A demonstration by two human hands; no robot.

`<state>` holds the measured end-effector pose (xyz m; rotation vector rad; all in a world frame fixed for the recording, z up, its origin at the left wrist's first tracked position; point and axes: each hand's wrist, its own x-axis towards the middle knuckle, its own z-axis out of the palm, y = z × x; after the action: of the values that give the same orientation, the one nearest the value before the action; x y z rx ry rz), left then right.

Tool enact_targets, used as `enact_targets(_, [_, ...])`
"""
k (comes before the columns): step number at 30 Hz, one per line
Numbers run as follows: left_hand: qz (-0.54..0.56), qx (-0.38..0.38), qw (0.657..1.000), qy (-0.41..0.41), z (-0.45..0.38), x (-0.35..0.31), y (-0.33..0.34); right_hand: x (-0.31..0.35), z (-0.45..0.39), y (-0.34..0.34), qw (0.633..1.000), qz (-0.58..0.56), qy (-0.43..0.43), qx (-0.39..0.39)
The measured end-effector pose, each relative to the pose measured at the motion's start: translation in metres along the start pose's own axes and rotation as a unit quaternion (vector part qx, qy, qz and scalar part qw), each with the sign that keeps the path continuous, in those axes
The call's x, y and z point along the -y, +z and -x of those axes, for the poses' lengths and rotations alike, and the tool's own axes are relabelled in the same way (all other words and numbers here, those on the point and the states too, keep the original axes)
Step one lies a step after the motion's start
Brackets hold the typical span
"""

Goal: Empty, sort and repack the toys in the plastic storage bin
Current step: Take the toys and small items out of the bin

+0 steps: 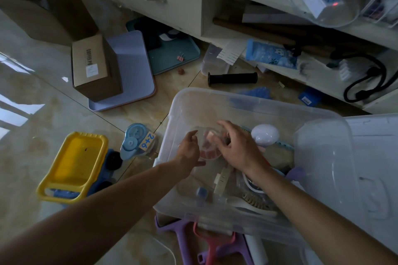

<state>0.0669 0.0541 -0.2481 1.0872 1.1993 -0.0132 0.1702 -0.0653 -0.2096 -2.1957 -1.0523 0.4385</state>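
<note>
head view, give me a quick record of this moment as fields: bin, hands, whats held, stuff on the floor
bin: clear plastic storage bin, open, toys still inside
left hand: touching a clear round dish with pink pieces
right hand: fingers curled over the same dish
inside bin: white egg-shaped toy
floor: yellow toy truck bed; brown cardboard box; black cylindrical grip

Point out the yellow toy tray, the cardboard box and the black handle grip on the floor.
yellow toy tray (78,158), head view, on its flat inner floor.
cardboard box (91,60), head view, on its top face.
black handle grip (232,78), head view, at mid-length of the tube.
</note>
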Motion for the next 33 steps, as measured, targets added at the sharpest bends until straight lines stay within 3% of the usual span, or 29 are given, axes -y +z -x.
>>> enact_targets(2, [0.000,0.000,1.000,-0.003,-0.001,0.000,-0.001,-0.005,0.000,-0.005,0.997,0.046,-0.025,-0.052])
enact_targets(3, [0.001,0.001,1.000,-0.001,-0.002,0.000,-0.001,-0.006,0.002,-0.007,0.997,0.050,-0.046,-0.031])
enact_targets(5, [0.000,0.002,1.000,0.000,-0.001,-0.001,-0.001,-0.007,0.011,0.002,0.987,0.069,-0.083,0.117])
enact_targets(7, [-0.004,-0.005,1.000,0.000,-0.001,-0.001,0.001,-0.008,0.028,0.028,0.927,0.158,-0.142,0.308])
enact_targets(9, [-0.010,-0.010,1.000,-0.006,-0.001,0.000,0.000,-0.011,0.042,0.052,0.858,0.242,-0.208,0.402])
enact_targets(14, [-0.009,-0.010,1.000,-0.018,0.000,0.000,-0.001,-0.027,0.046,0.087,0.800,0.325,-0.299,0.407])
enact_targets(17, [-0.011,-0.014,1.000,-0.015,0.001,-0.002,-0.001,-0.037,0.047,0.094,0.809,0.333,-0.281,0.394])
enact_targets(20, [-0.012,-0.015,1.000,-0.015,0.002,-0.001,-0.001,-0.027,0.041,0.073,0.838,0.261,-0.236,0.417])
enact_targets(23, [-0.010,-0.011,1.000,-0.011,0.002,-0.001,0.000,-0.020,0.024,0.032,0.899,0.120,-0.150,0.394])
enact_targets(25, [-0.013,-0.010,1.000,0.000,0.003,-0.001,0.001,-0.017,0.013,0.005,0.952,0.018,-0.066,0.299])
enact_targets(27, [-0.023,-0.011,1.000,0.005,0.004,-0.002,0.002,-0.017,0.009,-0.011,0.982,-0.016,-0.061,0.180])
enact_targets(31, [-0.014,-0.005,1.000,0.009,0.009,-0.003,0.001,-0.011,0.000,-0.014,0.990,-0.034,-0.043,0.128])
enact_targets(33, [0.012,0.002,1.000,0.022,0.012,-0.005,-0.001,-0.018,-0.009,-0.009,0.999,-0.036,0.003,0.010])
